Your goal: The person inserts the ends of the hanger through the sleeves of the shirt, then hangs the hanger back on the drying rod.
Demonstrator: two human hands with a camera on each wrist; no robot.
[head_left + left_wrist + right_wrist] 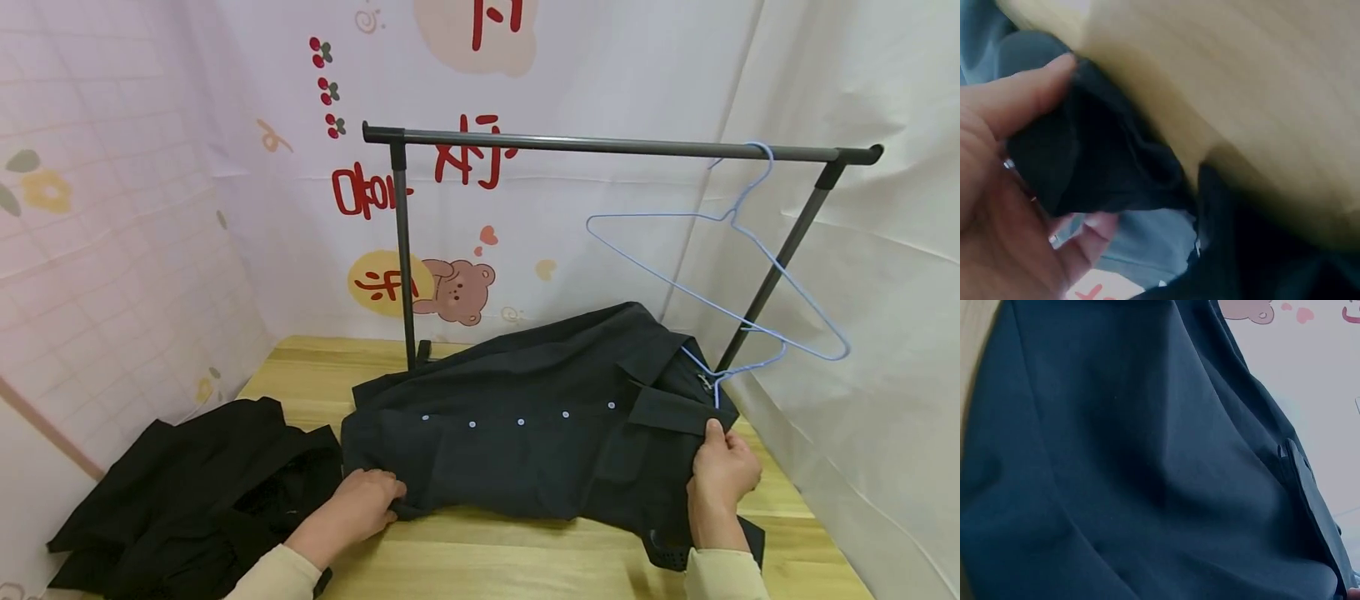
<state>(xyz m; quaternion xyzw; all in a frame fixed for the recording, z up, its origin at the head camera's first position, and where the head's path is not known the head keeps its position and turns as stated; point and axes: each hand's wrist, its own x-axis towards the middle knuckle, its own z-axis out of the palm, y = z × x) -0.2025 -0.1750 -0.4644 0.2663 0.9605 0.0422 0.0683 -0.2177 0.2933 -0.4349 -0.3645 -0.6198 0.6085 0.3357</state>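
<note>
A black button-up shirt [517, 467] lies on its side across the table, with pale buttons down its front and the collar at the right. A blue wire hanger [750, 366] sits inside its neck, hook sticking out; the rest is hidden under the cloth. At the hem end my left hand [363, 504] pinches the shirt's edge, and the left wrist view has the dark fabric [1044, 156] between thumb and fingers. My right hand [723, 471] pinches the shirt beside the collar. Only a fingertip shows in the right wrist view, where shirt cloth [1110, 450] fills most of the frame.
A dark metal rack [562, 143] stands at the back of the wooden table [480, 554]. From its rail hangs a second blue hanger [675, 283], above the shirt's collar. A heap of black clothing [180, 492] lies at the left. Printed cloth walls close in the back and sides.
</note>
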